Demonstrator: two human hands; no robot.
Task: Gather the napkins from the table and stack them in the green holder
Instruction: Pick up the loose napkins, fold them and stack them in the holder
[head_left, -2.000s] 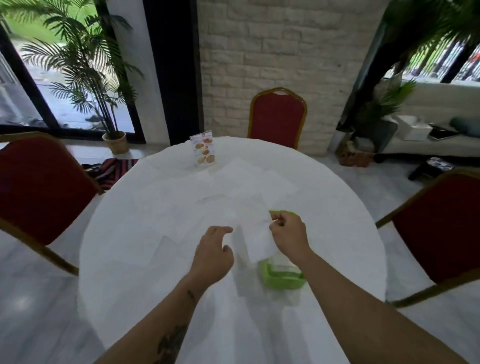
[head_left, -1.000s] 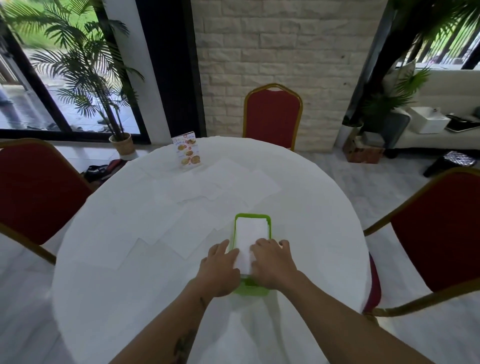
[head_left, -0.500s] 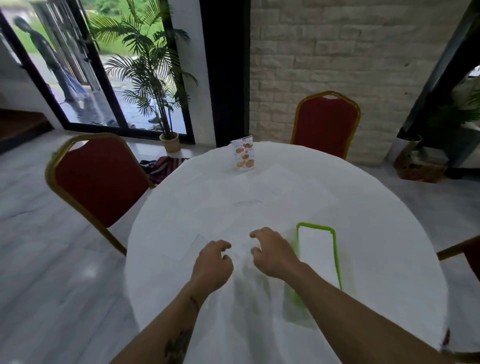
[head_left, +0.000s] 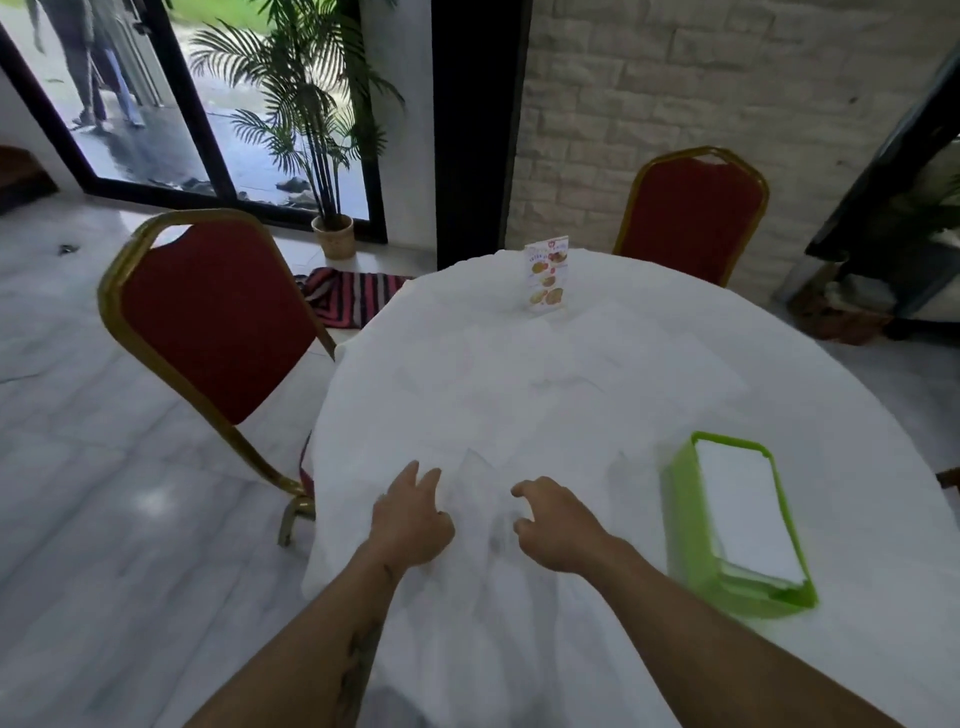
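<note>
A green holder stands on the right of the round white table, with a stack of white napkins inside it. Several more white napkins lie flat across the table's middle and far side, faint against the cloth. One napkin lies between my two hands near the table's front left. My left hand rests at that napkin's left edge with fingers loosely spread. My right hand hovers at its right side, fingers curled like a claw, holding nothing that I can see.
A menu card stands at the table's far side. Red chairs with gold frames stand at the left and behind the table. A potted palm and a striped mat are by the glass door.
Both hands left the holder, where they pressed a napkin down, and moved left to a napkin on the table. The view swung left, so the holder now sits at the right.
</note>
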